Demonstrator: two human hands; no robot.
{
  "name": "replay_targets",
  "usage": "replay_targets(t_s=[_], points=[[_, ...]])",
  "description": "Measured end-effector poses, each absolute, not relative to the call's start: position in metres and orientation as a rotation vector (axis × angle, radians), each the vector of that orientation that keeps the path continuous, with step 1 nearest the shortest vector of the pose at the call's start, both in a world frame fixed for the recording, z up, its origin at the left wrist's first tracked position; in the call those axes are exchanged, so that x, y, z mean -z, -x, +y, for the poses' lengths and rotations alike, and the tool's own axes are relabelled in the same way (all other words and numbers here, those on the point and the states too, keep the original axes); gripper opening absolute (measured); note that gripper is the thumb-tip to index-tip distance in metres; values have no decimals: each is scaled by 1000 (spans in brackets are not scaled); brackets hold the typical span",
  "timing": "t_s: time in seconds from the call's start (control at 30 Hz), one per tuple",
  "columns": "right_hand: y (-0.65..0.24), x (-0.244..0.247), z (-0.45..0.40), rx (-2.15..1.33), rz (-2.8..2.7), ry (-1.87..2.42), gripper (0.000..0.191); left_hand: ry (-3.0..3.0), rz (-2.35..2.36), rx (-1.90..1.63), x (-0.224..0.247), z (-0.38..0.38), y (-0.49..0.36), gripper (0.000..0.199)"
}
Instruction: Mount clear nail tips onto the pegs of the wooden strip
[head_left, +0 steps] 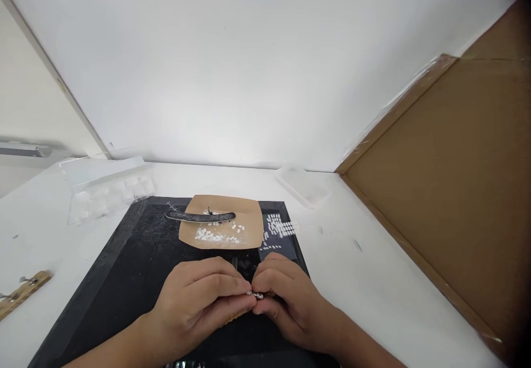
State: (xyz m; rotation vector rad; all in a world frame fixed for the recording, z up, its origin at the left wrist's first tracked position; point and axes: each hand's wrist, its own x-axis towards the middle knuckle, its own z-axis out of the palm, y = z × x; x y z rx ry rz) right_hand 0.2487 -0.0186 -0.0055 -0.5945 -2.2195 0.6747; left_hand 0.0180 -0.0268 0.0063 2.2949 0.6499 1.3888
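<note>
We look down at our two bare hands, which meet over a black mat [136, 246] on a white bench [365, 290]. Taking the meeting point as the clock's centre, our left hand [199, 299] comes in from eight o'clock and our right hand [292, 301] from four. The fingers of both are pinched nearly closed, tip to tip, on a small shiny metal piece [259, 296]. An orange-brown edge shows just below the left fingers; we cannot tell what it belongs to.

At eleven o'clock lies a tan sheet [252, 210] bearing white chips [213, 237] and a dark curved strip [203, 217]. At one o'clock, rows of white tabs [286, 227] sit near the right hand.

To work well, we would best steady the piece with one hand, turn gently with the other, and keep our knuckles off those loose tabs.
</note>
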Motion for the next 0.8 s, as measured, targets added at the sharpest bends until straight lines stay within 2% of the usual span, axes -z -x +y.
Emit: replay_targets(t_s=[0.53, 0.7, 0.8], points=[[-248, 13, -14, -529, -2239, 612, 37, -2259, 645, -1209, -4, -20, -12, 8], [-249, 11, -15, -574, -2269, 666, 24, -2371, 729, -1145, -8, -23, -11, 5], [-251, 8, -16, -726, -2269, 688, 17, -2417, 698, -1136, -8, -22, -10, 5]])
